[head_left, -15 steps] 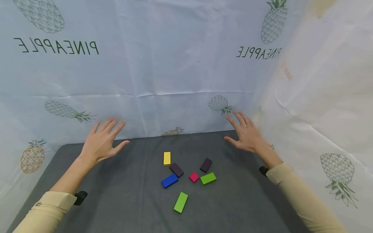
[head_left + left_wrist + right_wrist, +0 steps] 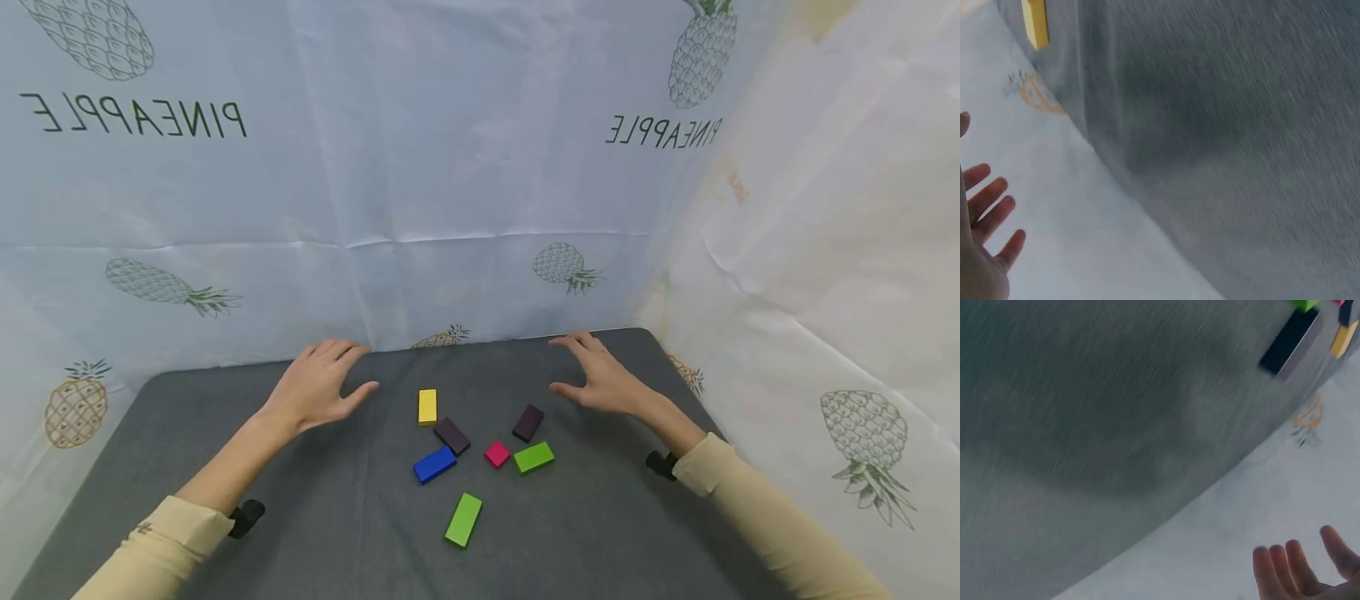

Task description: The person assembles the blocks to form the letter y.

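Observation:
Both hands hover above a grey cloth with nothing in them. My left hand point(image 2: 315, 387), fingers relaxed and thumb spread, is left of a yellow block point(image 2: 427, 407). On the other side my right hand point(image 2: 603, 379) hangs nearest to a dark block point(image 2: 528, 423), its thumb apart from the fingers. Between the hands lie another dark block point(image 2: 452, 436), a blue block point(image 2: 435, 465) close against it, a small red block point(image 2: 497, 454) and a green block point(image 2: 534, 458). A second green block point(image 2: 462, 520) lies closer to the person. In the left wrist view the yellow block point(image 2: 1035, 24) shows at the top.
A grey-covered table point(image 2: 315, 517) bears the blocks. White curtains point(image 2: 450, 167) printed with pineapples stand along its back and at both sides. Dark wrist straps point(image 2: 245, 518) sit near the beige sleeves point(image 2: 153, 554).
Both hands have come lower and inward toward the blocks, the left moving right and the right moving slightly left. Their fingers are less spread. The blocks lie as before.

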Demonstrator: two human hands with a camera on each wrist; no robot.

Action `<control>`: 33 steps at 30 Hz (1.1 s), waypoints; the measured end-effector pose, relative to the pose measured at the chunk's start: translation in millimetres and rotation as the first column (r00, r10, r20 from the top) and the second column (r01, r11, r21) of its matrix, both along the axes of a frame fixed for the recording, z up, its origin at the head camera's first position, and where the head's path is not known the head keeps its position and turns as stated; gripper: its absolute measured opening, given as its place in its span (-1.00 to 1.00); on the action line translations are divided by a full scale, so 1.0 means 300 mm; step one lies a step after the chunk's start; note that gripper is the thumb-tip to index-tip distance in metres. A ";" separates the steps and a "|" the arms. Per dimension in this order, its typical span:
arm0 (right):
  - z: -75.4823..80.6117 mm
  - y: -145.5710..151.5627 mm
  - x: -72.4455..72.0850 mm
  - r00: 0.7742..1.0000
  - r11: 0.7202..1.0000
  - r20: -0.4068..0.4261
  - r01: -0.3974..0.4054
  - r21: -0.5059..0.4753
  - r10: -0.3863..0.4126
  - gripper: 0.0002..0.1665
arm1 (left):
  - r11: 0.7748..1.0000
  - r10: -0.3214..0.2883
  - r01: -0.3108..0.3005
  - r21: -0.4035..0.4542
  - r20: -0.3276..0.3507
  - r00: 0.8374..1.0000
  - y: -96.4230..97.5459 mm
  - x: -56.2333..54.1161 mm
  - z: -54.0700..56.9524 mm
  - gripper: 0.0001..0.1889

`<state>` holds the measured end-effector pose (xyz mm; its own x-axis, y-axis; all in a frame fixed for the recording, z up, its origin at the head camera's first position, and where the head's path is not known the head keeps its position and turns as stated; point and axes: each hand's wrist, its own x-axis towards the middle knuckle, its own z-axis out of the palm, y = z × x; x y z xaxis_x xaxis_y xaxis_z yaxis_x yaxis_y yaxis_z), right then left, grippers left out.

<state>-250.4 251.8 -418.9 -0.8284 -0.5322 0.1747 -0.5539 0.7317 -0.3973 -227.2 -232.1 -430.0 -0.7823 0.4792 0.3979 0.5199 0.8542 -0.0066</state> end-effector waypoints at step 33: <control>-0.157 -0.107 0.063 0.913 0.988 0.406 0.016 -0.153 0.049 -0.24 | 0.812 -0.528 0.313 0.493 0.391 0.754 0.388 0.070 -0.143 -0.72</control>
